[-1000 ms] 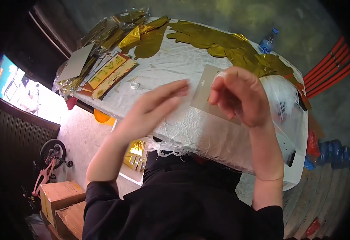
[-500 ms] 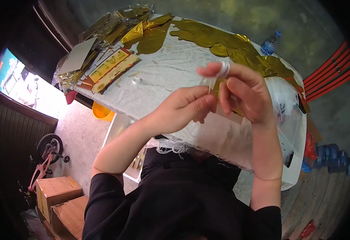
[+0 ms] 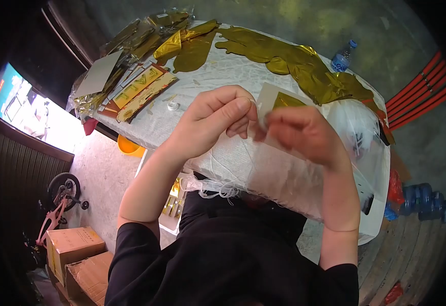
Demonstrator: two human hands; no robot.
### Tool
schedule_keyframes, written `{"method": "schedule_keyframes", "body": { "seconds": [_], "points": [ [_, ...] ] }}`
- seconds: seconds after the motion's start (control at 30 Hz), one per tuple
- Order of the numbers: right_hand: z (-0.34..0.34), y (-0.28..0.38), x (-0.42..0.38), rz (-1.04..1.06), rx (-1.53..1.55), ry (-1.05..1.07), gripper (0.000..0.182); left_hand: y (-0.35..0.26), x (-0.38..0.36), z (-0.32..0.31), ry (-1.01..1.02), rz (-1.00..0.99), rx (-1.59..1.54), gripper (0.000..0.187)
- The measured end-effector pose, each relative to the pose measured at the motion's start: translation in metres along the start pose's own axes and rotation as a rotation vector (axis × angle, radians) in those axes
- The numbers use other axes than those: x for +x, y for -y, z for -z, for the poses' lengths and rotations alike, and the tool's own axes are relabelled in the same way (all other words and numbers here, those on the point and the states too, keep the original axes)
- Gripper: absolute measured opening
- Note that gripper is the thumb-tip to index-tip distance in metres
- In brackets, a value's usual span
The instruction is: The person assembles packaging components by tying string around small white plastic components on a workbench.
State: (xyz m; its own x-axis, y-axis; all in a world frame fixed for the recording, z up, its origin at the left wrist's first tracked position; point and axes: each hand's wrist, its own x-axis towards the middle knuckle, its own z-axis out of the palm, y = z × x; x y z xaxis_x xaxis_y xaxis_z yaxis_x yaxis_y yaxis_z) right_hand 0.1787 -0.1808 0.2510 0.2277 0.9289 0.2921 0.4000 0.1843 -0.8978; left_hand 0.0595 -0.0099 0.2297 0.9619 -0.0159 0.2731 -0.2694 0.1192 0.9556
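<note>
My left hand (image 3: 215, 120) is raised over the table, its thumb and index finger pinched together. At the fingertips a thin white string barely shows; most of it is hidden. Close beside it, my right hand (image 3: 307, 135) is smeared by motion, so its fingers and anything in them cannot be made out. Beneath the right hand lies a pale flat card (image 3: 268, 94) with a gold foil piece (image 3: 286, 101) on it, partly covered by the hand. A small white roll (image 3: 173, 105) sits on the table to the left.
Gold foil balloons (image 3: 309, 76) spread along the far edge of the white-covered table (image 3: 207, 76). Printed packets (image 3: 141, 89) and plastic-wrapped packs pile at the far left. A water bottle (image 3: 343, 57) and a clear plastic bag (image 3: 353, 125) are on the right.
The white string wrapped round my right index finger no longer shows there. My right hand has dropped and blurred; my left hand has moved up and left, still pinched.
</note>
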Motion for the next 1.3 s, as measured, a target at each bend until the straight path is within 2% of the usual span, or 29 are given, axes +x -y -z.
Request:
{"method": "schedule_keyframes", "body": {
  "seconds": [0.03,0.07,0.1,0.17,0.2,0.23,0.3,0.33,0.37,0.43,0.47,0.5,0.57,0.6,0.63,0.7,0.77,0.83,0.87,0.9,0.97,1.0,1.03,1.1,1.13,1.17,1.23,1.27,1.3],
  "points": [
    [0.001,0.004,-0.002,-0.015,0.060,0.227,0.031,0.002,0.002,0.002,-0.002,-0.025,-0.028,0.023],
    [-0.002,0.007,-0.004,0.007,0.320,0.196,0.029,0.002,0.000,-0.006,-0.064,0.009,0.183,0.022],
    [-0.005,0.008,-0.003,0.007,0.320,0.195,0.029,0.005,-0.003,-0.012,-0.063,0.008,0.183,0.022],
    [-0.013,0.008,0.002,0.095,0.339,-0.177,0.025,0.010,-0.005,-0.019,0.074,0.066,0.117,0.022],
    [-0.012,0.007,0.004,0.005,0.183,-0.273,0.023,0.007,-0.005,-0.017,0.078,0.073,0.105,0.022],
    [-0.010,0.004,0.005,0.004,0.183,-0.274,0.023,0.001,-0.005,-0.015,0.080,0.074,0.105,0.022],
    [-0.003,-0.002,0.002,-0.069,-0.121,0.041,0.023,-0.008,-0.002,-0.008,0.021,-0.055,-0.010,0.026],
    [0.003,0.005,-0.002,-0.080,-0.023,0.216,0.022,-0.005,0.002,-0.004,0.024,-0.092,-0.072,0.024],
    [0.000,0.007,-0.005,-0.078,-0.023,0.216,0.022,-0.003,0.001,-0.007,0.024,-0.093,-0.070,0.024],
    [-0.010,0.011,-0.007,0.137,0.401,-0.040,0.022,-0.003,-0.002,-0.018,-0.027,0.014,0.199,0.022],
    [-0.018,0.013,-0.001,0.166,0.361,-0.201,0.026,0.005,-0.005,-0.016,0.038,0.054,0.290,0.021],
    [-0.017,0.009,-0.001,0.167,0.359,-0.203,0.026,0.003,-0.006,-0.015,0.039,0.052,0.290,0.021],
    [-0.011,-0.005,0.002,0.063,-0.106,-0.237,0.034,-0.008,-0.004,-0.013,-0.029,0.048,0.102,0.021],
    [-0.003,-0.006,0.000,-0.010,-0.089,-0.027,0.033,-0.007,0.000,-0.004,0.012,-0.080,0.003,0.020],
    [-0.005,-0.003,-0.002,-0.009,-0.089,-0.027,0.033,-0.005,0.000,-0.004,0.013,-0.080,0.004,0.020],
    [-0.010,0.004,-0.007,0.128,0.397,0.063,0.025,-0.001,0.002,-0.007,-0.083,-0.076,0.171,0.019],
    [-0.011,0.006,-0.001,0.214,0.338,-0.010,0.022,0.000,0.001,-0.011,0.003,-0.069,0.252,0.018],
    [-0.012,-0.002,0.004,0.102,0.045,-0.337,0.028,-0.004,-0.001,-0.014,0.016,0.031,0.268,0.018],
    [-0.006,-0.007,0.002,0.033,-0.037,-0.245,0.030,-0.009,0.000,-0.011,-0.035,0.001,0.145,0.018],
    [-0.003,-0.005,-0.001,0.033,-0.036,-0.245,0.030,-0.008,0.003,-0.007,-0.035,0.001,0.146,0.018],
    [0.000,0.003,-0.007,-0.042,0.249,0.200,0.027,0.001,0.006,0.001,-0.074,-0.097,0.102,0.017],
    [-0.009,0.004,-0.009,0.084,0.364,0.070,0.026,0.008,0.006,-0.004,-0.096,-0.111,0.207,0.017],
    [-0.015,0.005,-0.003,0.084,0.364,0.071,0.026,0.009,0.004,-0.007,-0.097,-0.111,0.206,0.017],
    [-0.022,0.007,0.005,0.171,0.203,-0.356,0.025,0.009,0.001,-0.013,0.031,0.015,0.286,0.017],
    [-0.013,0.000,0.006,0.131,-0.033,-0.278,0.027,-0.002,-0.001,-0.014,-0.007,0.001,0.226,0.018],
    [-0.006,-0.002,0.000,0.129,-0.031,-0.279,0.027,-0.002,0.000,-0.010,-0.007,0.003,0.225,0.018],
    [0.000,0.001,-0.005,-0.173,0.099,0.229,0.032,0.000,0.005,-0.003,-0.084,-0.108,0.116,0.018],
    [-0.001,-0.001,-0.006,-0.004,0.302,0.266,0.030,0.002,0.006,-0.006,-0.124,-0.071,0.198,0.018],
    [-0.006,-0.001,-0.004,-0.004,0.302,0.268,0.030,0.009,0.005,-0.008,-0.126,-0.072,0.198,0.018]
  ]
}}
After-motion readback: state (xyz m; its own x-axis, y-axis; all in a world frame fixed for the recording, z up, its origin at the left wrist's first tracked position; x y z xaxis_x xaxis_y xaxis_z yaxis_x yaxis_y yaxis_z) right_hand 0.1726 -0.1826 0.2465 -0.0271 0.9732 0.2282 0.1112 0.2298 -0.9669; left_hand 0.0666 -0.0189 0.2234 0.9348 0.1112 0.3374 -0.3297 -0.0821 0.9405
